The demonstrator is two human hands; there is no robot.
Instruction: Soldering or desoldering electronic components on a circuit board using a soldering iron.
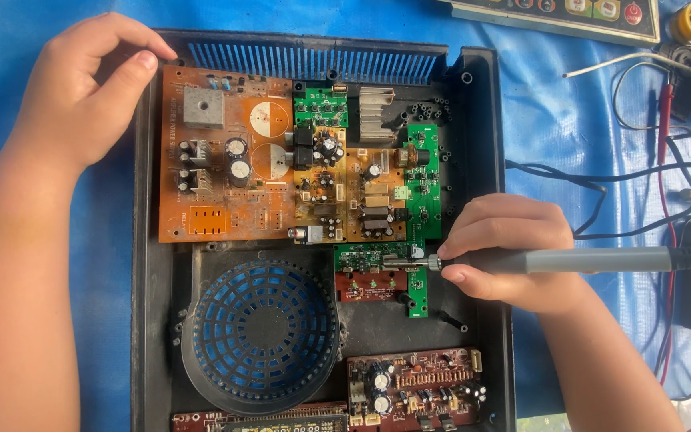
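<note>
Two hands (81,88), one soldering iron (569,259), one orange board (225,156), one round grille (259,330)

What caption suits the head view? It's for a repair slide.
Right hand holds a grey soldering iron to a green circuit board; left hand steadies the black casing.
</note>
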